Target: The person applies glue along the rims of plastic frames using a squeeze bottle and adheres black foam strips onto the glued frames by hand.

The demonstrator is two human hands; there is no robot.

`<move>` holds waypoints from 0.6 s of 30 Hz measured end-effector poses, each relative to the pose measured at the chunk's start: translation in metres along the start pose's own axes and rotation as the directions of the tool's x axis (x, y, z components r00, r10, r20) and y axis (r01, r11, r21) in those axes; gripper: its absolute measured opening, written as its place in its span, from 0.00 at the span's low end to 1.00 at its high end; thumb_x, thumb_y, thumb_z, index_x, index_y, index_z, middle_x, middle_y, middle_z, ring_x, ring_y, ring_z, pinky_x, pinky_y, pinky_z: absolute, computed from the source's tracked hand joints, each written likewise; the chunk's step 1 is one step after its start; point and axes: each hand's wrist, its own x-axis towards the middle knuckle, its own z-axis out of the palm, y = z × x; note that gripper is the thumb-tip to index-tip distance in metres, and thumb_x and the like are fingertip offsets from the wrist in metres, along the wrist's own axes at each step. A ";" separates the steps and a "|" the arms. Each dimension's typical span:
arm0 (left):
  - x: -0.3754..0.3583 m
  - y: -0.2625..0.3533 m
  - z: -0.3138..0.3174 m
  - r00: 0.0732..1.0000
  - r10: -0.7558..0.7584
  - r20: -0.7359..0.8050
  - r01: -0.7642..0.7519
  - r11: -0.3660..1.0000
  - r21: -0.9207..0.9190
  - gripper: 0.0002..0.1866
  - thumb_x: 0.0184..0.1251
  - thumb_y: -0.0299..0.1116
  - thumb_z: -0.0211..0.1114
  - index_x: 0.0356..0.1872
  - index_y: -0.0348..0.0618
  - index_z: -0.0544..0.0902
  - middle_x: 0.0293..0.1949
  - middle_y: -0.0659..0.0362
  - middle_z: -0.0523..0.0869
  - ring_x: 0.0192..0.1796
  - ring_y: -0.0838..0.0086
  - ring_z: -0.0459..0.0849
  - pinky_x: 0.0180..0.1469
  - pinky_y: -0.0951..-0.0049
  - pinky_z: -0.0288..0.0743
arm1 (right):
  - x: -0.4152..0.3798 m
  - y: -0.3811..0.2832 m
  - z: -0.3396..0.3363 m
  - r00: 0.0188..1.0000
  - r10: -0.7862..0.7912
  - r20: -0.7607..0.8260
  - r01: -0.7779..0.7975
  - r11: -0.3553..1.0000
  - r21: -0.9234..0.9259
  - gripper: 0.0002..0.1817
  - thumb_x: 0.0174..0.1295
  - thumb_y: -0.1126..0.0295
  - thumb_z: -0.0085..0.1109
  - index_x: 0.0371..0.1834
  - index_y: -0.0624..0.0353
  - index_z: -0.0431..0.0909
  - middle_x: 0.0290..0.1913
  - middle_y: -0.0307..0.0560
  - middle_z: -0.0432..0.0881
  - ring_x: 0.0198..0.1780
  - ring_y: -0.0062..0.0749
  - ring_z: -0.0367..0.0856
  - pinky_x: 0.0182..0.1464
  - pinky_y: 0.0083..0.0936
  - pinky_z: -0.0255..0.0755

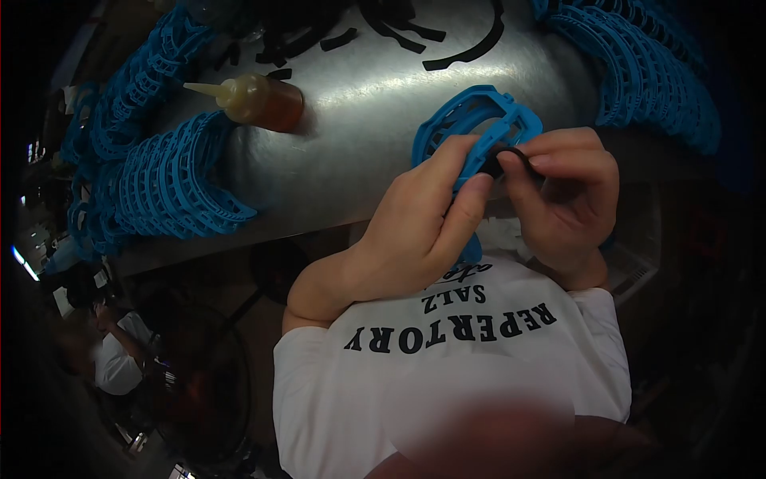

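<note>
Seen from above, a person in a white T-shirt with dark lettering holds a curved, open blue frame (458, 114) in front of the chest, over the near edge of a shiny metal table (355, 152). The left hand (415, 211) grips the frame from the left, its fingers wrapped behind the piece and mostly hidden, its thumb pressed along the near side, close to a thin dark strip (523, 156). The right hand (570, 188) comes in from the right, with thumb and forefinger brought narrowly together on that strip, which curves between the two hands against the right part of the frame; the other fingers are bent. Exactly how much of the strip touches the frame cannot be told, since the fingers cover it. On the table, to the left and farther away, a squeeze bottle (275, 104) of amber-brown liquid lies on its side, its pale nozzle pointing left. Near the far side are scattered dark strips (472, 54), some short, some long and curved. Rows of similar blue frames stand nested at the left (171, 180) and at the far right (656, 92). At the near left, beyond the table, is another person (121, 355) in a white top.
</note>
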 end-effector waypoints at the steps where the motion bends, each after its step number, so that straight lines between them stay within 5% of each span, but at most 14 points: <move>1: 0.000 -0.001 -0.001 1.000 0.013 0.004 -0.013 1.000 0.021 0.14 0.70 0.29 0.52 0.53 0.35 0.68 0.29 0.53 0.79 0.28 0.68 0.79 0.31 0.72 0.70 | -0.002 0.004 0.002 1.000 0.000 -0.002 0.000 1.000 -0.003 0.19 0.47 0.84 0.69 0.41 0.63 0.72 0.39 0.47 0.77 0.37 0.24 0.79 0.36 0.13 0.72; 5: -0.002 -0.007 -0.009 0.999 0.027 0.033 -0.027 1.000 0.008 0.13 0.70 0.30 0.52 0.51 0.36 0.70 0.27 0.56 0.79 0.26 0.75 0.78 0.30 0.76 0.69 | -0.005 0.023 0.009 0.949 -0.022 -0.316 -0.007 0.996 -0.092 0.26 0.46 0.73 0.75 0.47 0.62 0.70 0.42 0.44 0.74 0.38 0.22 0.76 0.37 0.14 0.71; 9: 0.003 -0.010 -0.018 0.995 0.011 0.104 0.004 0.989 -0.145 0.11 0.70 0.33 0.54 0.47 0.36 0.73 0.25 0.60 0.79 0.26 0.81 0.77 0.29 0.80 0.69 | 0.000 0.038 0.006 0.968 0.119 -0.220 -0.064 0.969 0.239 0.37 0.42 0.58 0.78 0.52 0.61 0.66 0.43 0.42 0.71 0.38 0.21 0.72 0.39 0.14 0.69; 12: 0.011 -0.010 -0.025 0.985 0.038 0.167 0.003 0.972 -0.237 0.11 0.70 0.34 0.55 0.44 0.37 0.75 0.24 0.62 0.79 0.26 0.84 0.76 0.29 0.83 0.68 | -0.010 0.045 0.003 0.976 0.124 0.178 -0.195 0.865 0.463 0.43 0.38 0.48 0.76 0.54 0.61 0.66 0.41 0.40 0.72 0.39 0.21 0.71 0.41 0.16 0.67; 18: 0.024 0.003 -0.042 0.921 0.052 0.387 0.040 0.973 -0.226 0.14 0.69 0.38 0.57 0.41 0.34 0.75 0.25 0.62 0.77 0.26 0.84 0.75 0.28 0.84 0.67 | -0.005 0.024 0.004 0.987 0.081 0.139 -0.122 0.940 0.320 0.44 0.34 0.47 0.76 0.52 0.61 0.66 0.37 0.40 0.73 0.36 0.21 0.72 0.37 0.17 0.67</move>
